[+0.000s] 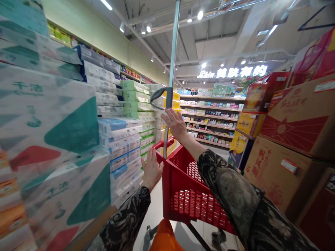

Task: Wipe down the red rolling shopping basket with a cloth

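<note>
Many wrapped packs of paper tissue [60, 139] stand in high piles along the left side of the aisle, with their printed faces turned outward, probably so that shoppers can see them and reach them easily. Just beside these piles, the left hand [152, 170] comes out of a dark patterned sleeve [125, 216]. This hand is wide open with spread fingers, and it is very near the red rim [163, 144] of the cart, but I cannot tell if it really has hold of the rim. The red shopping cart [195, 205] stands in the middle of the aisle, between the two arms, and its basket is empty of goods as far as I can see. A tall metal pole [171, 66] with a black loop handle [159, 98] rises from its far left corner, perhaps to make it easy to steer from a standing height. The right hand [178, 124] is raised higher, just beside the pole, open and holding nothing that I can see. Far ahead, store shelves [209, 122] carry small products, and on the right, large cardboard cartons [295, 122] are piled up against the aisle, perhaps as stock on display.
</note>
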A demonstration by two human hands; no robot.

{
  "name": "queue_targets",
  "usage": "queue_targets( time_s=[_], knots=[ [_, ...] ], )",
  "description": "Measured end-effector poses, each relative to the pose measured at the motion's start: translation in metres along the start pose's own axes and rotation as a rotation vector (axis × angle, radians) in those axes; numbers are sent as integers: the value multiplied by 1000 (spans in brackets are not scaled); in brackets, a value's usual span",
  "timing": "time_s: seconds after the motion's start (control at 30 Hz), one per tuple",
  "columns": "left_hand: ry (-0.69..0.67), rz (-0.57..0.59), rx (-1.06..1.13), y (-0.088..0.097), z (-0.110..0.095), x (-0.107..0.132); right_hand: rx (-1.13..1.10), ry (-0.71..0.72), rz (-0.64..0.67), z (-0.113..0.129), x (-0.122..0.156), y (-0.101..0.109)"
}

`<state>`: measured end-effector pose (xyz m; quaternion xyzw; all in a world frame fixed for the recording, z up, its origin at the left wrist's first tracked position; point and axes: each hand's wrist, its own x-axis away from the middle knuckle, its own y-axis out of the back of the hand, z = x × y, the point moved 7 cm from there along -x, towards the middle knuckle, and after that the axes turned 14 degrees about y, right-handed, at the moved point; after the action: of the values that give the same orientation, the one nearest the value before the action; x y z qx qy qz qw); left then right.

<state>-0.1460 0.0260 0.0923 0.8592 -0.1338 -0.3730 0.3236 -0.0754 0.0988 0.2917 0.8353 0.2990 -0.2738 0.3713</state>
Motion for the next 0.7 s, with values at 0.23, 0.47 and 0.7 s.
queue_targets(
  time_s=[0.23,0.47,0.7],
  knots=[
    [18,109,-102,-30,32,26,-135,362,264,54,59,-52],
    [21,127,-106,-36,48,32,-241,278,237,80,81,-60],
    [-7,167,-130,-40,43,39,-190,138,174,49,57,-57]
  ],
)
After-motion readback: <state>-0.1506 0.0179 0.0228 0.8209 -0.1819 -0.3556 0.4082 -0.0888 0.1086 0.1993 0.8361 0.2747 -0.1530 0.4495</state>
